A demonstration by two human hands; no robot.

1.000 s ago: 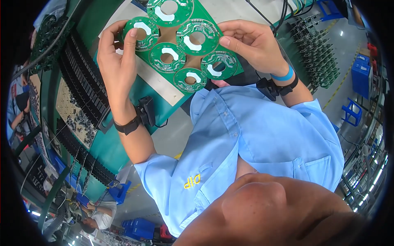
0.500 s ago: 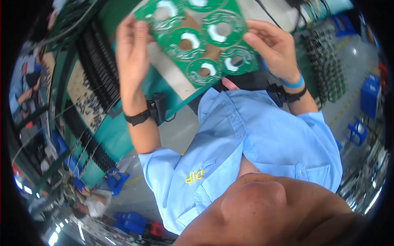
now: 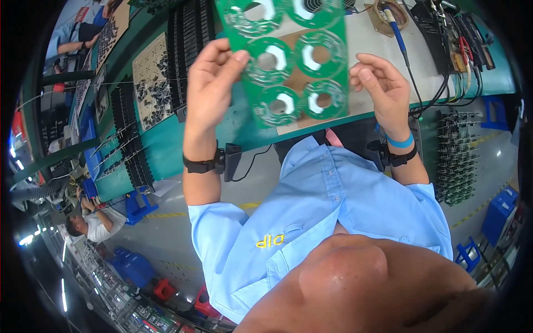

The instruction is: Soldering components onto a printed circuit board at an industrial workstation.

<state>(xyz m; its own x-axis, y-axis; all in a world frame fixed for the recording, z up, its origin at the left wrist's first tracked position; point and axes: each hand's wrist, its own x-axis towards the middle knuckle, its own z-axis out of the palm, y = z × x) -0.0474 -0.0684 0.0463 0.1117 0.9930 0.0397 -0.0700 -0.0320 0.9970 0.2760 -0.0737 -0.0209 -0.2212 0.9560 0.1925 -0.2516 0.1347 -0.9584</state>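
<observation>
A green circuit board panel (image 3: 266, 77) with several round ring-shaped boards and white patches hangs over the workbench, its top cut off by the picture's upper edge. My left hand (image 3: 214, 80) pinches its left edge between thumb and fingers. Just off the right edge, my right hand (image 3: 383, 91) has its fingers bent and parted, with a small gap to the panel and nothing visible in it. Round holes and cutouts in the panel let the surface behind show through.
A soldering iron (image 3: 395, 30) rests in a round holder (image 3: 383, 8) at the back right, with black cables beside it. Left stand black slotted racks (image 3: 191, 47) and a tray (image 3: 150, 83) of small dark parts. Stacked circuit boards (image 3: 458, 158) are at right. A person (image 3: 102, 222) is at far left.
My right hand has let go of the panel's right edge. The panel has turned more upright in the picture, and my left hand keeps its grip. The view has shifted, showing more of the bench.
</observation>
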